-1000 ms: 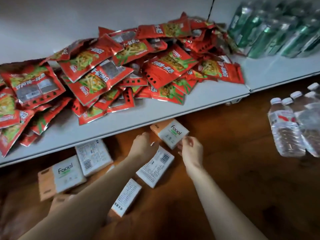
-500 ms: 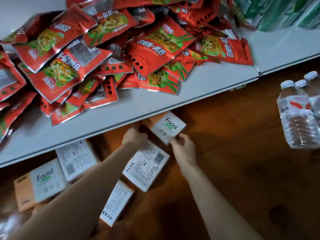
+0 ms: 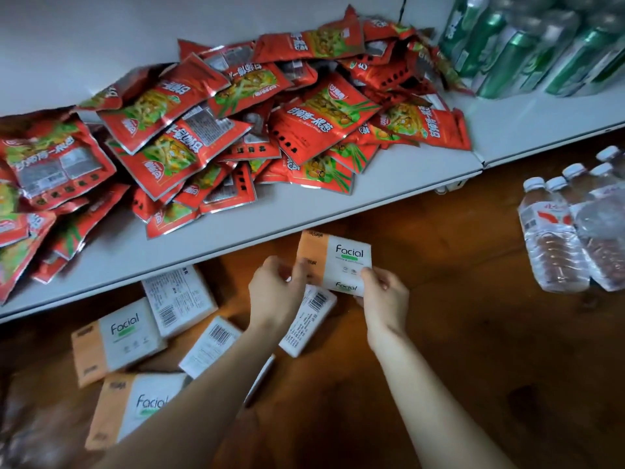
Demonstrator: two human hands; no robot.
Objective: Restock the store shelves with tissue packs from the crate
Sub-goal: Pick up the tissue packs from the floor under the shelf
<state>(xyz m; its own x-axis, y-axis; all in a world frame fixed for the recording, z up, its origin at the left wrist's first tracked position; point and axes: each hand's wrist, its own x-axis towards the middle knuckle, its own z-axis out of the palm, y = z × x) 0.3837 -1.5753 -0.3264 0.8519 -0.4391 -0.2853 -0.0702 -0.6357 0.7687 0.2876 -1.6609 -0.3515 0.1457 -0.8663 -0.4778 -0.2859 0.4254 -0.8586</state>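
A person's left hand point(image 3: 275, 289) and right hand point(image 3: 382, 296) hold one Facial tissue pack point(image 3: 341, 262) between them, fingers curled on its left edge and lower right corner, at 6 o'clock of a white shelf point(image 3: 304, 211) edge. More tissue packs point(image 3: 118, 336) lie scattered on the brown wooden surface point(image 3: 456, 333) at 8 o'clock. Red snack packets point(image 3: 236, 130) are heaped on the shelf at 11 o'clock; water bottles point(image 3: 554, 245) stand at 3 o'clock, green bottles point(image 3: 527, 45) at 1 o'clock.

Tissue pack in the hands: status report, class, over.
Hands: left hand and right hand both pinch the tissue pack. Pack just below the white shelf front edge. In the way: loose packs beneath and left.
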